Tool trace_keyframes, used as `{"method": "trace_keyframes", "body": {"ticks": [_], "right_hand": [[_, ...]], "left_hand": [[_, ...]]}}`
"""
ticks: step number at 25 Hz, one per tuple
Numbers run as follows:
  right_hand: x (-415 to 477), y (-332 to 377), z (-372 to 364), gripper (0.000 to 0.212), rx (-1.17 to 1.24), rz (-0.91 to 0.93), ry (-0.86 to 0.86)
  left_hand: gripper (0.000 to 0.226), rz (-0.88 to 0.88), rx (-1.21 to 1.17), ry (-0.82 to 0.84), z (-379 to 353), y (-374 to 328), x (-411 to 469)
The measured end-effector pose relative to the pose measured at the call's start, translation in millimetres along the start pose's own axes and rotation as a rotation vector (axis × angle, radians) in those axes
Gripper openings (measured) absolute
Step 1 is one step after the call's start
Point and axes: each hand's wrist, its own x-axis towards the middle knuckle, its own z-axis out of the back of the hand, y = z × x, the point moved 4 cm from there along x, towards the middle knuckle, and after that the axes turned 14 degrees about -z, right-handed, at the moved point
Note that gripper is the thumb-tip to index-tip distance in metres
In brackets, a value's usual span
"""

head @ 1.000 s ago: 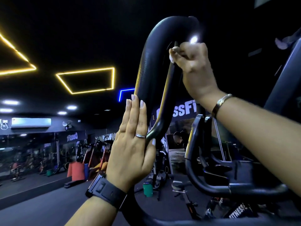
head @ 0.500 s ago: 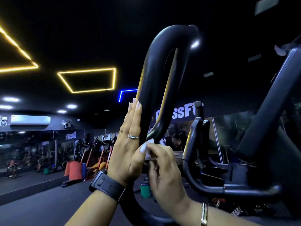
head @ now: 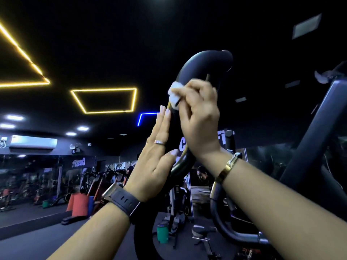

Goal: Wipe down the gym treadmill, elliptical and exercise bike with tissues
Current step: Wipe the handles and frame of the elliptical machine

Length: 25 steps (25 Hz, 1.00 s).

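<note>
Head view, dim gym. I log a black handle loop (head: 199, 66) rising upright at frame centre; I cannot tell which machine it belongs to.

Right hand (head: 199, 117): fingers curled, pinching a wadded white tissue (head: 173, 96). The tissue is pressed to the loop's upper left edge, just below the top bend. A gold bracelet (head: 228, 166) sits on that wrist.

Left hand (head: 155, 166): fingers straight and together, laid flat against the loop's left side just below the tissue. The thumb tip touches the lower curve. It grasps nothing. There is a ring (head: 159, 142) on one finger and a dark watch (head: 124, 201) on the wrist.

Background: a yellow light frame (head: 105, 100) and a blue strip (head: 144, 117) on the ceiling. A wall air conditioner (head: 33, 142) is at left, and a green bin (head: 162, 232) stands on the floor below the loop.
</note>
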Motion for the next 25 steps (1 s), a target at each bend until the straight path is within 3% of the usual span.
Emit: {"method": "trace_keyframes", "body": {"ticks": [3,6,8,14,19,23,25], "right_hand": [[54.2,-18.7,-4.5,0.024,-0.032,-0.048,-0.102],[92.1,-63.1,3.2,0.028,-0.003,-0.348,-0.118],[105.2,-84.8,6.3,0.03,-0.063,-0.41,-0.072],[38.5,-95.5,12.8,0.027,-0.198,-0.103,0.11],[-38.1,-87.4,15.3,0.027,-0.135,-0.226,0.236],[-107.6,-67.0,28.3,0.019,-0.129,-0.166,0.632],[-120.3,-65.4,51.5,0.014,-0.15,-0.151,0.731]], "left_hand": [[0.085,0.034,0.129,0.042,3.0,1.7,18.9],[0.085,-0.033,0.456,0.023,-2.7,-7.3,19.3],[0.079,-0.067,0.633,0.014,-6.6,-11.2,18.7],[0.073,-0.005,0.672,0.039,-15.4,-13.4,6.1],[0.076,0.063,0.735,0.076,-19.2,-18.1,-5.5],[0.076,0.125,0.816,0.092,-33.2,-32.8,-20.7],[0.077,0.209,0.823,0.114,-53.9,-42.3,-34.3]]}}
